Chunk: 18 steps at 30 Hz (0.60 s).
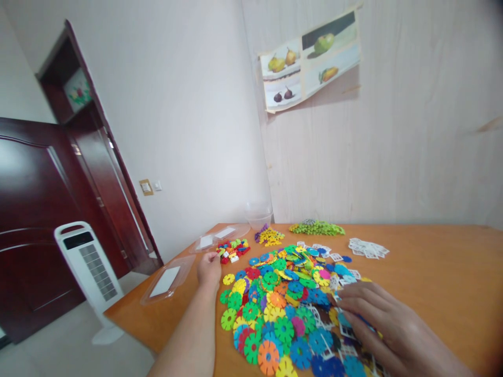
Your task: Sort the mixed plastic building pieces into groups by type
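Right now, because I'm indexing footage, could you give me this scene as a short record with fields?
Left hand: at the left edge of a small brick heap; grip unclear
Right hand: palm down over the right side of the big pile
Big pile: notched discs in many colours, some white frames mixed in
Other heaps: purple and yellow pieces, green pieces, white pieces
Container: clear bowl at the table's far edge
Wall: fruit pictures
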Each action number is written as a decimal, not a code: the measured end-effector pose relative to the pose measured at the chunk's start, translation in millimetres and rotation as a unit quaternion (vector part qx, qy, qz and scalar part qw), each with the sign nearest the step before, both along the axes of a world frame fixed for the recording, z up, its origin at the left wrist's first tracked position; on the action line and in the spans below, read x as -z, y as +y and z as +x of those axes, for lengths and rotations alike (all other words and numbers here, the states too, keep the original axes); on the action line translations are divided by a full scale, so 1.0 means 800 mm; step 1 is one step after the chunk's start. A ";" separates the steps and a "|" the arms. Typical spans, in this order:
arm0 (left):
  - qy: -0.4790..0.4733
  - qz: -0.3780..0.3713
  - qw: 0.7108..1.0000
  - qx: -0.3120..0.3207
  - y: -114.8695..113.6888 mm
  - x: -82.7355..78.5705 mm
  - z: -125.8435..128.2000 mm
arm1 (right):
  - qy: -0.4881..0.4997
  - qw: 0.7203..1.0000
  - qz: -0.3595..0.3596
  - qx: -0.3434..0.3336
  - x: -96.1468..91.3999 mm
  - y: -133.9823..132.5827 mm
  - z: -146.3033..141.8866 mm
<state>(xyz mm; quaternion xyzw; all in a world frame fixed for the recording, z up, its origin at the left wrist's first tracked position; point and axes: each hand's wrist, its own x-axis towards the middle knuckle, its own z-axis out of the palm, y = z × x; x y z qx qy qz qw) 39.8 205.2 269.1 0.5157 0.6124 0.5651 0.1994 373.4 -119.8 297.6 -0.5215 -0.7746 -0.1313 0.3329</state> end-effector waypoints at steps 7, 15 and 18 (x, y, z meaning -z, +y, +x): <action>0.058 -0.050 0.997 -0.027 0.003 0.007 -0.011 | 0.022 1.000 -0.010 0.002 -0.003 0.000 0.000; 0.119 -0.105 0.985 -0.066 0.003 0.005 -0.015 | 0.016 1.000 0.005 0.016 -0.004 0.000 0.000; 0.137 -0.121 0.981 -0.066 0.004 0.001 -0.014 | 0.024 1.000 0.002 0.017 -0.003 0.001 -0.001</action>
